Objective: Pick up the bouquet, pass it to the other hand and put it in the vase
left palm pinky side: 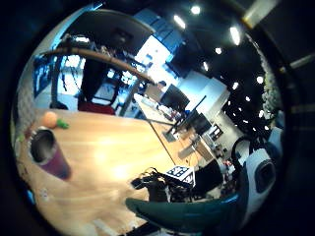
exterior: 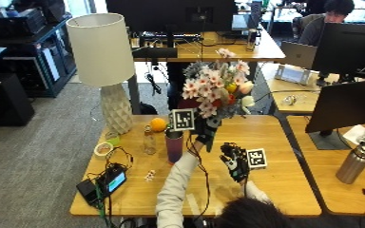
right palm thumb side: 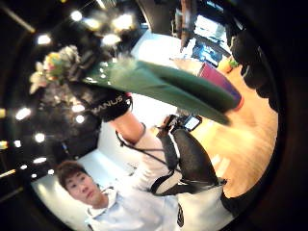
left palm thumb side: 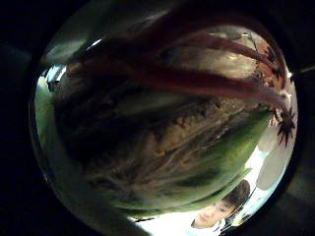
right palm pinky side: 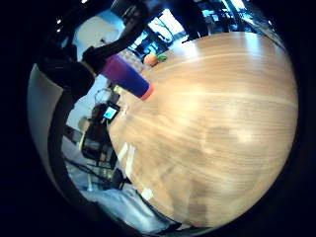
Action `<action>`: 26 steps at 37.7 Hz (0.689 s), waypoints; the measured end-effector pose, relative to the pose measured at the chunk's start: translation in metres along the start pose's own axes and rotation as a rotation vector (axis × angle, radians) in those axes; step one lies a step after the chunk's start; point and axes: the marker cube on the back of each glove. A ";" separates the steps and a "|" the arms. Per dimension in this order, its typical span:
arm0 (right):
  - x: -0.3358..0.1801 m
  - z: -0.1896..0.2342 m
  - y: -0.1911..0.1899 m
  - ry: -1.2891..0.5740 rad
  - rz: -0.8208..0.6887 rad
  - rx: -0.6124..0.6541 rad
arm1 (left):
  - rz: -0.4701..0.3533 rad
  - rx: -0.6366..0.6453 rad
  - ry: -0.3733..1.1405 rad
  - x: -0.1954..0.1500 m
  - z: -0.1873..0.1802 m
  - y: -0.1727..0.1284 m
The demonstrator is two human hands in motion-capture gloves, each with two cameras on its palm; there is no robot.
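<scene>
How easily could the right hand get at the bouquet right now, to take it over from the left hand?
Probably easily. The left hand holds the bouquet raised above the table, and the right hand hangs open just below and beside it, holding nothing. Nothing stands between them; the vase stands off to the left.

The outside cam sat high behind the person's head, looking down at the worktop [exterior: 277,180]. Left thumb-side cam was jammed right against the bouquet [left palm thumb side: 162,132]. Both little-finger cams and the outside one caught the vase [exterior: 174,146].
</scene>
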 end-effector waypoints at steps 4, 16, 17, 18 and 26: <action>0.012 -0.002 -0.010 -0.016 -0.007 0.018 | -0.052 0.061 -0.176 0.036 -0.004 -0.039; 0.036 -0.042 -0.021 0.067 -0.018 0.084 | -0.078 0.271 -0.352 -0.002 -0.078 -0.102; 0.036 -0.043 -0.021 0.066 -0.037 0.079 | -0.087 0.280 -0.358 -0.009 -0.081 -0.104; 0.034 -0.044 -0.021 0.070 -0.057 0.075 | -0.094 0.288 -0.362 -0.016 -0.084 -0.106; -0.041 -0.046 0.000 0.131 -0.097 0.063 | -0.139 0.326 -0.425 -0.056 -0.102 -0.116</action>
